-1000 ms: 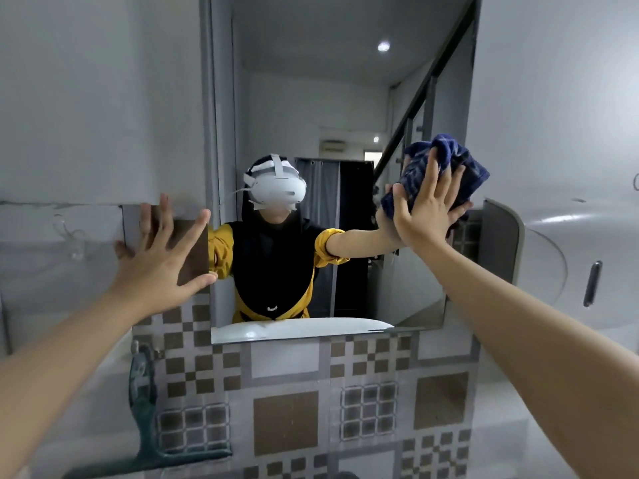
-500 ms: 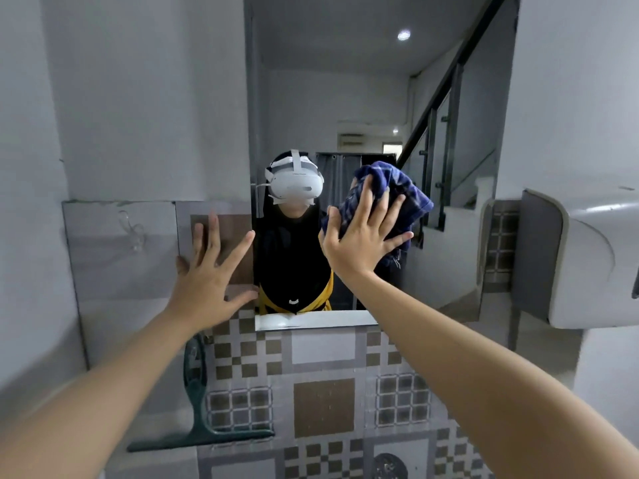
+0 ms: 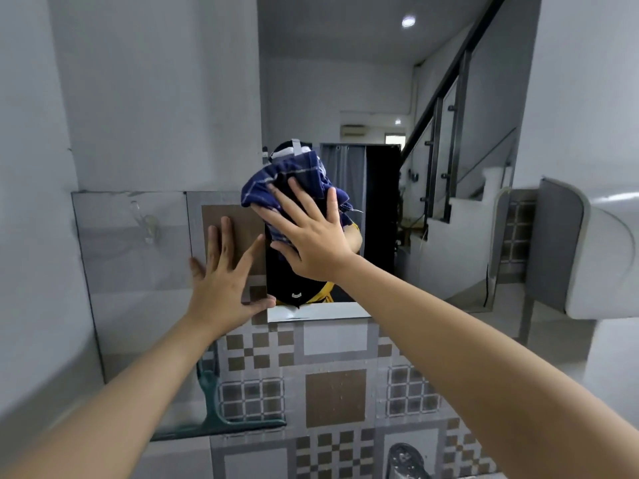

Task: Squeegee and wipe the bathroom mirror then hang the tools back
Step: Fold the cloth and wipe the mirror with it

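Fingers [image 3: 294, 195] splayed over crumpled navy checked cloth [image 3: 287, 183]

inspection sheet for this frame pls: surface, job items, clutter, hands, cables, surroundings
Surface: rectangular wall mirror above patterned brown-and-grey tiles.
Job's things: dark blue checked cloth pressed on the mirror; dark green squeegee against the tiled wall, lower left.
Clutter: clear hook on the left wall panel, nothing on it.
Grippers: right hand flat on the cloth, fingers spread; left hand open, flat on the tiles at the mirror's left edge.
Cables: nothing seen.
Surroundings: white fixture at right; staircase reflected.
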